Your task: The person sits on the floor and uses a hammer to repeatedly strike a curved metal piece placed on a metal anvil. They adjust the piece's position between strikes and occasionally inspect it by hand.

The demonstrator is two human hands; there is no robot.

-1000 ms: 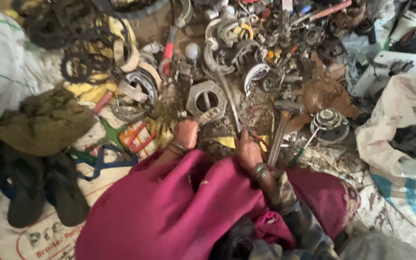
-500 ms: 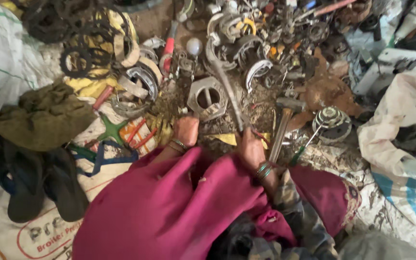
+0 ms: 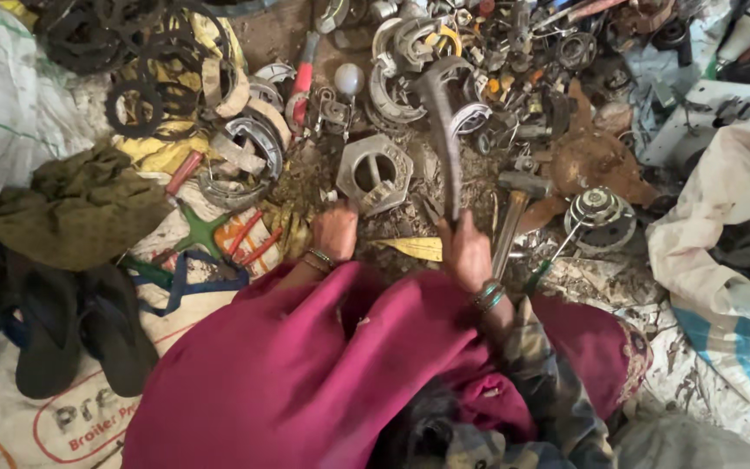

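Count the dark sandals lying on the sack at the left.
2. One dark sandal lies nearer the left edge; the other dark sandal lies beside it on its right, next to the magenta cloth. More could be hidden under the cloth.

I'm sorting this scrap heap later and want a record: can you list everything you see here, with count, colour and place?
Curved metal bar: one, grey, upright at centre, held by the right hand.
Hexagonal metal part: one, grey, just above the left hand.
Hammer: one, wooden handle, right of the bar.
Brake shoes: several, grey, upper left of centre.
Black rings: several, top left.
Sandals: two, black, lower left.
Olive cloth: one, left.
White sacks: several, right and left edges.
Small mixed metal parts: too many to count, top.
Left hand: bangles on the wrist, touching the hexagonal part.
Right hand: bangles on the wrist, gripping the bar.
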